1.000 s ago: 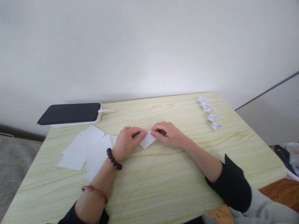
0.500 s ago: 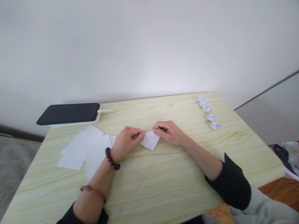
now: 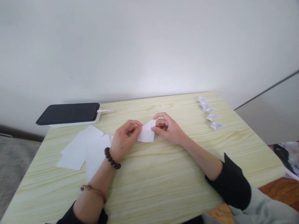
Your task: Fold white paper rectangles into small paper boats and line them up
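Observation:
A small folded piece of white paper is held between both hands above the middle of the table. My left hand pinches its left edge between thumb and fingers. At the right edge, my right hand has its thumb on the near face and its fingers at the top corner. A crease crosses the upper part of the paper. Several loose white sheets lie overlapping to the left, partly under my left wrist.
A black phone rests on a white block at the back left, with a white cable plug at its side. Several small folded paper boats stand in a row at the back right. The wall rises behind the table.
The paper has turned and risen slightly, now showing a crease across its upper part. Both hands have moved a little upward, and the right fingers have spread at its top corner.

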Demonstrator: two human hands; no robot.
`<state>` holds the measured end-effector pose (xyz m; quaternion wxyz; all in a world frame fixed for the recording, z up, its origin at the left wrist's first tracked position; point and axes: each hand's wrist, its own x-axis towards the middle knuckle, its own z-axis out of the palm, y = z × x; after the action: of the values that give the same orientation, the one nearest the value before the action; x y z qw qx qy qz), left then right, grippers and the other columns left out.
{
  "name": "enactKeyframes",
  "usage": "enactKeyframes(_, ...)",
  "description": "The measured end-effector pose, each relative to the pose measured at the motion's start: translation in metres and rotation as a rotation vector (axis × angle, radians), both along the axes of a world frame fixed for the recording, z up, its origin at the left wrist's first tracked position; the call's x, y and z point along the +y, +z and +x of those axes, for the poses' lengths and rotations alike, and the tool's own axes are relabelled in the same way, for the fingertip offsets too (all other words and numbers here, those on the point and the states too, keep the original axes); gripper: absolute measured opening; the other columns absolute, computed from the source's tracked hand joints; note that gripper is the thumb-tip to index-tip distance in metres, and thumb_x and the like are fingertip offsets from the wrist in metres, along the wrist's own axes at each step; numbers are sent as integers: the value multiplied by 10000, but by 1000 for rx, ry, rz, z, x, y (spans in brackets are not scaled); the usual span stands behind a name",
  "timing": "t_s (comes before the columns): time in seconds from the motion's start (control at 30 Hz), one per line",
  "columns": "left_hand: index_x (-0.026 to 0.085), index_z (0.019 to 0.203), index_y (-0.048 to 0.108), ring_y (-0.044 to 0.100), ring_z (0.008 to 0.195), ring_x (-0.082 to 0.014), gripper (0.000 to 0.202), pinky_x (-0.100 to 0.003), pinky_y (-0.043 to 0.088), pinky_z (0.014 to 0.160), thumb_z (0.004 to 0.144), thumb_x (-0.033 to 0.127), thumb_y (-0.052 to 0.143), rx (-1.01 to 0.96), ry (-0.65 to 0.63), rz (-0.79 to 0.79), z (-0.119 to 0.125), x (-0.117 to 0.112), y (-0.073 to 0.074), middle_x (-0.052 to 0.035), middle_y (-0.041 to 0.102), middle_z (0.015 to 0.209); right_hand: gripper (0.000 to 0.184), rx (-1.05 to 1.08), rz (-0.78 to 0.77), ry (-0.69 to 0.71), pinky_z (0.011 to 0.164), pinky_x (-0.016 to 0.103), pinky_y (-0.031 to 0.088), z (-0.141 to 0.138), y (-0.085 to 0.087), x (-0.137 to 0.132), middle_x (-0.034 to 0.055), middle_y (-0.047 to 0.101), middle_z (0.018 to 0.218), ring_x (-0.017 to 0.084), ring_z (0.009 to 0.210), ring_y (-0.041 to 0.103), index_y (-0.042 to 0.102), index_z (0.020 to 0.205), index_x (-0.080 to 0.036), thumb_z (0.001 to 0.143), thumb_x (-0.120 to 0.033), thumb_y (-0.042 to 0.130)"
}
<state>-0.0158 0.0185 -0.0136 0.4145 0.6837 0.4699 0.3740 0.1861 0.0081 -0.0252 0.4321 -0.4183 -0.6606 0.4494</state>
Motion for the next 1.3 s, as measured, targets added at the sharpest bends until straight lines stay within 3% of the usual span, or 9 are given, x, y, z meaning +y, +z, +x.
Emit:
enactKeyframes(0.1,185,894,683,637,752,-147,192,-245,489,699,818,298,546,61,-42,28,0,-1,2,-21,716,853,221,41,30,-50,581,228,425,0,-3,2,-39,575,721,101,613,542,438,1000,-225,843,-303,574)
enactKeyframes(0.23,200,895,724,652,778,-156,228,-257,497,760,823,260,517,149,-52,37,1,-3,5,-10,732,850,88,-75,98,-96,603,234,422,0,-1,2,-9,599,747,107,648,541,542,911,-196,859,-268,548)
enactKeyframes(0.4,197,940,727,659,797,-174,249,-262,507,729,827,306,535,164,-21,37,0,-3,5,-22,740,901,178,-159,145,-102,616,240,434,2,1,0,14,632,801,119,682,562,614,970,-192,863,-160,475)
enactKeyframes(0.53,177,987,718,663,847,-201,305,-289,512,751,826,383,562,127,60,17,-1,-2,4,-55,736,975,306,-194,295,-52,691,259,472,3,2,1,52,625,1020,140,836,589,637,991,-207,805,-45,456)
enactKeyframes(0.7,180,1026,714,665,911,-222,367,-319,507,831,819,451,579,108,75,6,-1,-1,4,-62,731,1012,172,-236,378,-70,738,303,514,2,-2,3,67,521,1194,125,801,584,677,953,-239,834,-155,586)
enactKeyframes(0.83,195,1003,723,663,866,-205,331,-309,519,792,846,436,559,163,19,96,-1,0,-1,-52,735,960,114,-312,478,-138,789,335,492,4,-5,5,56,566,1104,149,841,561,711,904,-251,854,-230,610)
enactKeyframes(1.03,256,917,746,574,1039,-248,179,-433,465,906,851,304,586,463,-72,527,-1,1,-11,-74,664,1056,105,-627,530,-167,858,397,378,9,-5,4,40,622,1050,210,965,505,746,850,-278,822,-327,657)
enactKeyframes(1.13,253,982,726,522,1170,-272,211,-477,422,973,880,260,541,562,-121,578,-3,1,-12,-62,653,1160,137,-663,495,-150,826,375,363,9,-4,4,39,616,954,195,912,511,745,862,-275,835,-357,638)
enactKeyframes(1.3,196,1170,628,515,1212,-245,309,-446,429,999,911,216,460,594,-209,580,-5,1,-10,-58,651,1206,193,-547,388,-132,755,311,398,8,-1,7,32,601,820,155,807,557,713,838,-201,875,-344,589)
